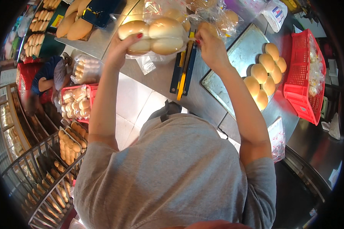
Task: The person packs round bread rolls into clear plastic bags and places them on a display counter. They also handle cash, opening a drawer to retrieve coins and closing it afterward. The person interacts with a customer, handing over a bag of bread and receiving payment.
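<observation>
Holding a clear plastic bag of bread rolls [154, 36] raised above the steel tabletop [160, 76], the person grips it at both ends. The left hand [123, 45] is wrapped around the closed end of the bag, fingers curled over the leftmost roll and thumb underneath, so this hand carries the load. The right hand [209, 44] is pinched narrow on the gathered neck of the bag, just beside a yellow and blue bag-sealing tool [184, 66] that lies on the tabletop.

The long axis of the bag runs left to right between the two hands. The neck of the bag points toward the right hand, which is the hand nearer the sealing tool; the tool's own long axis runs roughly across that of the bag.

The rolls are smooth, rounded and pale golden, packed tight in two rows. The film is thin, glossy and creased at the neck.

To the right, a flat metal baking tray [233, 65] holds a cluster of unbagged rolls [265, 74]. A red plastic crate [304, 82] with bagged rolls stands beyond it. More filled bags [212, 15] lie behind the hands, near the far edge of the tabletop.
</observation>
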